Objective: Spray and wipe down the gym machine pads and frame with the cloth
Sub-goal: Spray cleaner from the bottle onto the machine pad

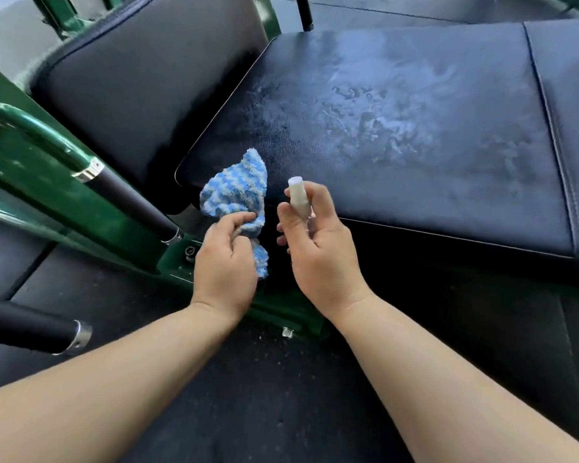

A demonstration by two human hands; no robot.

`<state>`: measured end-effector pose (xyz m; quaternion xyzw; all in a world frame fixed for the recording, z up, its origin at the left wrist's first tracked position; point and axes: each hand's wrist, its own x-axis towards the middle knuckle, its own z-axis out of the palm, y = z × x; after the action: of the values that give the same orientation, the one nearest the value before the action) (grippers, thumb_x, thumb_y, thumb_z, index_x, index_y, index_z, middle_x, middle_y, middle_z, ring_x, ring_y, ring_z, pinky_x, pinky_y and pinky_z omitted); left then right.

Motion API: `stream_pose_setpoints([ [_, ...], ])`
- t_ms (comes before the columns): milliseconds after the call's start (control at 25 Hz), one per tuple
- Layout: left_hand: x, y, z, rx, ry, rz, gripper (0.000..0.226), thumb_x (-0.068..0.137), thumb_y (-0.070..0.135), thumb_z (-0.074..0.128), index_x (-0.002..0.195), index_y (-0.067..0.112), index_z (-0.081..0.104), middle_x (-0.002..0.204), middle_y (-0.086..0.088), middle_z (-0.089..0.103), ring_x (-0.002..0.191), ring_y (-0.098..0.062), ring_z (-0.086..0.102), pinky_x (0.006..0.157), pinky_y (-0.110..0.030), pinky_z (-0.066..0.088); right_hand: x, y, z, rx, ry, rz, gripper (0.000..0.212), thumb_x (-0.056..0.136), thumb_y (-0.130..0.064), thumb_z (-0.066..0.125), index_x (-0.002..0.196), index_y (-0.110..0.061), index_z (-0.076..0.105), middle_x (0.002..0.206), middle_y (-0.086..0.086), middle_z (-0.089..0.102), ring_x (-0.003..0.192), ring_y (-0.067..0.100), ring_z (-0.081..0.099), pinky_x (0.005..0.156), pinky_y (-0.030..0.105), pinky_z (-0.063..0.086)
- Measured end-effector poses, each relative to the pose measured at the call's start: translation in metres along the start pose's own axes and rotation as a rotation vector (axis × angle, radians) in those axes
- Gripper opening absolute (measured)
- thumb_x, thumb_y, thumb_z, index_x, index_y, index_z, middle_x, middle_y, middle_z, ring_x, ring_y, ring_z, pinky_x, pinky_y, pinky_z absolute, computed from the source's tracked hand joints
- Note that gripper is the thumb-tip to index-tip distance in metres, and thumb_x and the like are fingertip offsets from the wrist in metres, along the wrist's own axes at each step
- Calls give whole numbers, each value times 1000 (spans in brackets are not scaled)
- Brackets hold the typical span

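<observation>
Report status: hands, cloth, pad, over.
Left hand grips cloth. Right hand holds spray bottle. Seat pad wet with spray, not yet wiped. Nothing blocking it.

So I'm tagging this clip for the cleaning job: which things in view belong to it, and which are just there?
In the job:
cloth, gripped by the left hand
spray bottle, held in the right hand
seat pad, wet with spray
back pad
green frame

Just there:
dark floor

Head view — downward, close over pad (398, 128)
</observation>
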<state>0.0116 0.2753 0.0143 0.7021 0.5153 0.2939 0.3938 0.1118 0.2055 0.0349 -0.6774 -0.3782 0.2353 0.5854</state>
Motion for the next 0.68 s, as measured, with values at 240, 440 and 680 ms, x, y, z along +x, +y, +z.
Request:
stream_pose_setpoints([
  [240, 3, -7, -4, -29, -9, 38, 36, 88, 6, 42, 110, 27, 62, 116, 1, 61, 105, -11, 55, 92, -17, 38, -35, 23, -7, 118, -14, 357, 47, 85, -69, 45, 76, -25, 58, 64, -7, 43, 67, 14, 43, 67, 40, 46],
  [440, 7, -5, -3, -8, 6, 31, 35, 87, 9, 42, 104, 32, 61, 108, -5, 64, 96, -29, 57, 86, -32, 43, -43, 22, -15, 277, -54, 531, 37, 95, -56, 42, 81, -23, 52, 77, 0, 50, 74, 12, 47, 69, 33, 42],
  [680, 4, 2, -15, 0, 68, 30, 36, 87, 9, 41, 107, 29, 62, 109, 0, 64, 87, -14, 55, 85, -30, 45, -42, 17, -18, 128, -122, 555, 50, 77, -65, 44, 59, -18, 48, 57, -3, 44, 53, 12, 38, 62, 31, 38],
])
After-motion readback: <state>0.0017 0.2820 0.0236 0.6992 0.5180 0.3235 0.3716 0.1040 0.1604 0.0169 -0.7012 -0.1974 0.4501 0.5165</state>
